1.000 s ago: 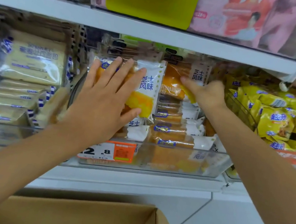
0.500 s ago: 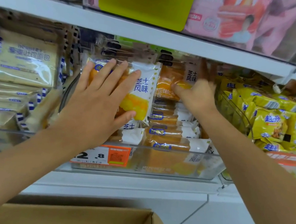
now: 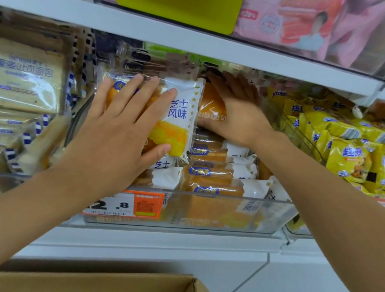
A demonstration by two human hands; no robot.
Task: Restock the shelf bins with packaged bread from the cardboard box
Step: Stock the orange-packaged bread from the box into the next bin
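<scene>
Fingers spread wide, our left grip (image 3: 111, 143) lies flat against the upright bread pack (image 3: 178, 118) at the front of the clear bin (image 3: 263, 216), pressing without curling round it. Our right grip (image 3: 239, 112), fingers fairly straight, rests over the orange pack (image 3: 211, 106) atop the neighbouring stack (image 3: 212, 171). The cardboard box (image 3: 115, 289) sits below the shelf (image 3: 172, 241)

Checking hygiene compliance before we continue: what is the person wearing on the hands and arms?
Nothing that shows. The left hand and right hand have no gloves, rings or watch. Both forearms run bare to the frame edge, with no sleeve, wristband or marking in view.
</scene>
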